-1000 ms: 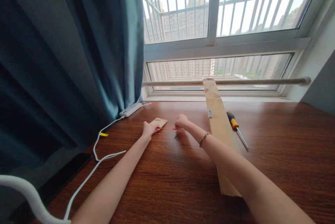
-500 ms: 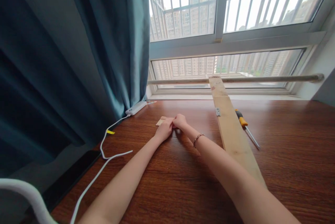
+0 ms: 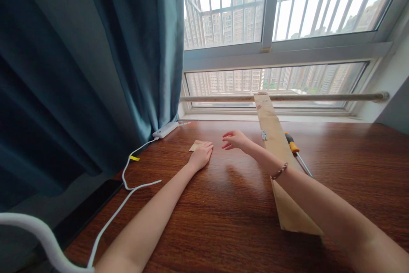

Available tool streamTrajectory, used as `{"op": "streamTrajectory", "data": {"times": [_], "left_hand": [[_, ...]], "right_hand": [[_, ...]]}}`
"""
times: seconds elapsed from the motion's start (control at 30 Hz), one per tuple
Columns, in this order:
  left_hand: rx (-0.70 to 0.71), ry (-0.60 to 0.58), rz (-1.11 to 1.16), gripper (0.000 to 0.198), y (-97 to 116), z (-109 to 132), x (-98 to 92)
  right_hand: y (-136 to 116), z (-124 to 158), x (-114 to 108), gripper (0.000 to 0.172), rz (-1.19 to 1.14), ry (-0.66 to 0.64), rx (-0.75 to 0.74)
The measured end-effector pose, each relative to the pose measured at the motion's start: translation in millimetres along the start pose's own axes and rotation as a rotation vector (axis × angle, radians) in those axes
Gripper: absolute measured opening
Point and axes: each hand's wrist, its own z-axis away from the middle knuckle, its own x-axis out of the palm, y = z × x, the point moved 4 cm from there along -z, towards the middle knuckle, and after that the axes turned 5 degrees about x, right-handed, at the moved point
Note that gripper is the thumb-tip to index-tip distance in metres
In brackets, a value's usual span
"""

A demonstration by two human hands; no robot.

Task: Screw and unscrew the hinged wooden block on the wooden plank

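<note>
My left hand (image 3: 201, 156) lies palm down on the brown wood tabletop, its fingers stretched forward and flat. Part of a small, flat, pale tan piece (image 3: 194, 147) sticks out beyond its far left side; the rest is hidden under the hand. My right hand (image 3: 235, 140) hovers above the table to the right, fingers bent a little and apart, with nothing visible in them. A wooden board (image 3: 277, 136) stands to the right of that hand, with a small metal hinge (image 3: 264, 135) at its left edge. My right forearm, with a braided bracelet, crosses in front of the board.
Right of the board lies a screwdriver (image 3: 293, 145) with a yellow and black handle. A white power strip (image 3: 166, 130) and its white cable (image 3: 126, 179) are at the left, beside the blue curtain (image 3: 153, 51). A rail (image 3: 319, 98) runs along the window.
My right hand has parted from my left hand, moving right and up off the table, and its fingers have opened. The left hand stays in place, its fingers now flatter.
</note>
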Motion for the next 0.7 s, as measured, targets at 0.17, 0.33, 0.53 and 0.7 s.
{"op": "streamTrajectory", "data": {"times": [0.17, 0.33, 0.53, 0.7], "left_hand": [[-0.029, 0.034, -0.008, 0.034, -6.4, -0.3, 0.4], [-0.006, 0.038, -0.072, 0.036, -7.8, -0.3, -2.5], [-0.031, 0.054, -0.117, 0.036, -8.9, -0.7, -6.8], [-0.015, 0.154, -0.056, 0.033, 5.6, 3.3, -15.6]], "right_hand": [[-15.9, 68.3, -35.7, 0.014, -0.063, -0.037, -0.157], [-7.4, 103.6, -111.2, 0.03, 0.002, 0.142, -0.295], [33.0, 95.5, -225.5, 0.018, 0.813, 0.606, -0.034], [77.0, 77.4, -255.9, 0.032, 0.983, 0.659, 0.164]]}}
